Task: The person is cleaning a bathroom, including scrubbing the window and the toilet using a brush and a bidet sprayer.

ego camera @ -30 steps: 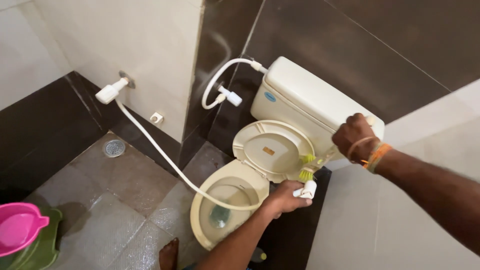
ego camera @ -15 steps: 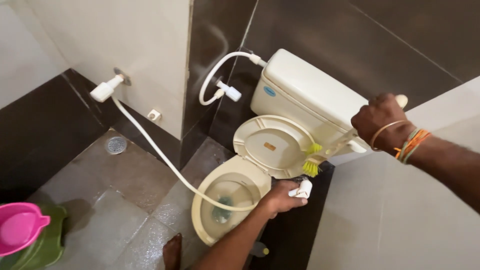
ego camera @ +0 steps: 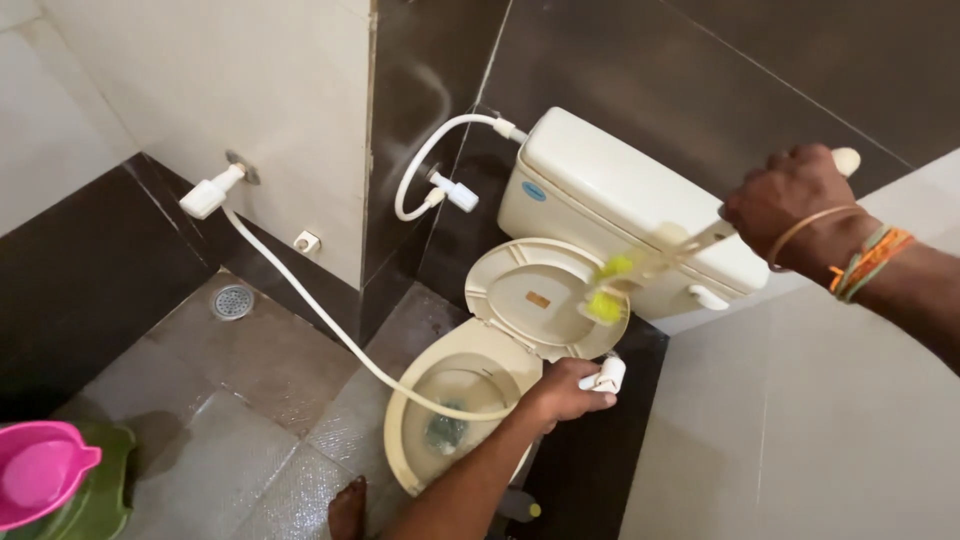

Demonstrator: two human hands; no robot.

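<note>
Yellow-bristled brush (ego camera: 608, 290) lifted higher by right hand (ego camera: 790, 200); left hand (ego camera: 562, 392) unchanged.

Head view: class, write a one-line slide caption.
Right hand raises a yellow-bristled brush beside the cistern; left hand holds a white sprayer.

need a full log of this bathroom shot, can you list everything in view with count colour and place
toilet bowl: 1, cream, floor centre, lid raised
cistern: 1, cream, against dark back wall
toilet brush: 1, cream handle, yellow-green bristles, in front of cistern
spray head: 1, white, right of bowl
spray hose: 1, white, left wall tap to spray head
inlet hose: 1, white, back wall valve to cistern
floor drain: 1, metal, floor left
pink tub: 1, bottom left, on a green tub
foot: 1, bare, bottom edge
left hand: grips spray head
right hand: grips brush handle, bangles on wrist
</note>
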